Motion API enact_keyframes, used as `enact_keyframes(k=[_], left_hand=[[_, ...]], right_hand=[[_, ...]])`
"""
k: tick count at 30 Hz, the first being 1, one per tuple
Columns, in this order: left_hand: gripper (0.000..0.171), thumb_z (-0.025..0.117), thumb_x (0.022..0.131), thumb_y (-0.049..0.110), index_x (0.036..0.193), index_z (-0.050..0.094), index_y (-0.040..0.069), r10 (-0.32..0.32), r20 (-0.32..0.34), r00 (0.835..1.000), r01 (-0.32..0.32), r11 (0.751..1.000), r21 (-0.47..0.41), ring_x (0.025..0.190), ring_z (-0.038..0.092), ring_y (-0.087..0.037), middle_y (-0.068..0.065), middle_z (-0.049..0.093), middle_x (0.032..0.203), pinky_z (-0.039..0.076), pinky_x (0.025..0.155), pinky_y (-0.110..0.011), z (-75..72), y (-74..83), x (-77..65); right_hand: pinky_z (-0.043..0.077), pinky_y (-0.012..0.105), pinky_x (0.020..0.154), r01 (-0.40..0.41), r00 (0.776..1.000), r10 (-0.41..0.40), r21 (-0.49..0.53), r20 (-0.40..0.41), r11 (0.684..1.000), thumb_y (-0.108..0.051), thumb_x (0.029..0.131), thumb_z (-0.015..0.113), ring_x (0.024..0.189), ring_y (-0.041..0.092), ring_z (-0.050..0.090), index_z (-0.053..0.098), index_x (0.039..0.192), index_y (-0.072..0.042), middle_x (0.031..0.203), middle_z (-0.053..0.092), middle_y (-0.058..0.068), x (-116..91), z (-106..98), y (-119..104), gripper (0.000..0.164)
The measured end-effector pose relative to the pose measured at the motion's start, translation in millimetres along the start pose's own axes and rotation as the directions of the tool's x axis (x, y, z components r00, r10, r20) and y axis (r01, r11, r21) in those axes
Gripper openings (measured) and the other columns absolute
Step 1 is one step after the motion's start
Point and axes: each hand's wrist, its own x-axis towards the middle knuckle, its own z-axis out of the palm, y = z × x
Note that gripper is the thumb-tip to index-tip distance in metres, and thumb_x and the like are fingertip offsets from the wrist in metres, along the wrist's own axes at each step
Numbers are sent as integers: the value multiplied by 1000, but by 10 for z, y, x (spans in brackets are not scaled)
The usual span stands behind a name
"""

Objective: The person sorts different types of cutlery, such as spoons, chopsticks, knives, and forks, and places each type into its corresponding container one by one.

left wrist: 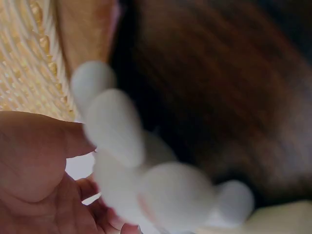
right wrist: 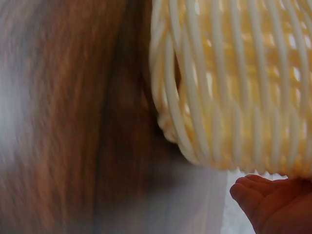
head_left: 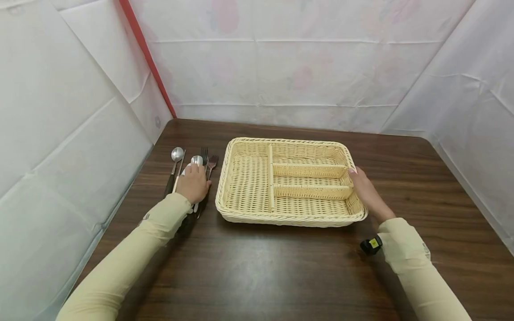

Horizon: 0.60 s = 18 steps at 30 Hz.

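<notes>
White fabric sheeting (head_left: 313,76) stands along the back and both sides of a dark wood-grain tabletop (head_left: 257,272). Near the middle of the tabletop sits a cream wicker basket (head_left: 246,216), its long axis running left to right. A crosswise divider (head_left: 271,178) sets off one wide compartment (head_left: 248,183) at the left end; to the right of it, two shorter partitions (head_left: 311,170) make three narrow compartments stacked from near to far.

The person's right hand (head_left: 364,189) holds the basket by its right end, thumb lapped over the rim and the rest of the hand outside the wall.

The left hand (head_left: 193,185) lies over the cutlery, just left of the basket. The left wrist view is blurred, but rounded white handle ends (left wrist: 115,126) sit between thumb and curled fingers, so it seems to grip at least the white-handled spoon (head_left: 196,160), whose bowl shows beyond the fingertips.

A dark-handled spoon (head_left: 174,168) lies at the far left, a slim utensil (head_left: 180,171) beside it; two forks (head_left: 213,161) show their tines at the side toward the basket. All this cutlery runs roughly near to far, across the basket's length but along that of the wide compartment, which is the one nearest the left hand.

A small black device (head_left: 371,244) with a yellow patch sits at the right cuff (head_left: 395,229).
</notes>
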Motion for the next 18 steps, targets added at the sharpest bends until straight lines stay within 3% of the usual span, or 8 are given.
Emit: enact_keyframes(k=[3,5,12,15,18], left_hand=[[36,57,94,21,101,48,-13,-2,27,1000,1,1000,19,99,47,-42,-28,45,99,47,72,-52,29,-19,18],[35,56,94,21,99,50,-13,0,37,999,-1,999,34,96,48,-42,-28,47,98,47,71,-52,47,-23,43],[30,55,92,19,90,60,-11,-4,57,998,0,997,79,88,58,-41,-28,59,92,49,70,-53,62,-14,146],[25,55,87,15,76,61,-7,30,33,999,-34,994,107,78,61,-39,-24,61,81,49,65,-52,44,4,171],[25,61,83,17,71,62,-4,87,-2,996,-85,978,188,72,62,-36,-22,63,75,48,63,-50,31,29,176]], right_hand=[[21,52,108,3,1000,-2,30,-26,1000,-48,102,20,134,38,27,-3,151,-4,150,16,29,16,43,5,71],[23,52,107,-9,999,9,10,-52,1000,-46,102,21,132,38,29,1,152,-3,149,20,29,17,46,7,69],[21,53,108,-9,997,6,-51,-73,999,-39,104,20,135,37,25,7,151,-2,150,19,28,19,40,31,62],[21,53,107,-3,997,-1,-45,-73,999,-38,104,20,134,37,26,7,151,-1,150,21,29,19,42,45,61],[22,53,107,8,997,-11,-39,-75,999,-36,104,21,133,37,28,9,151,0,148,23,29,21,46,62,60]])
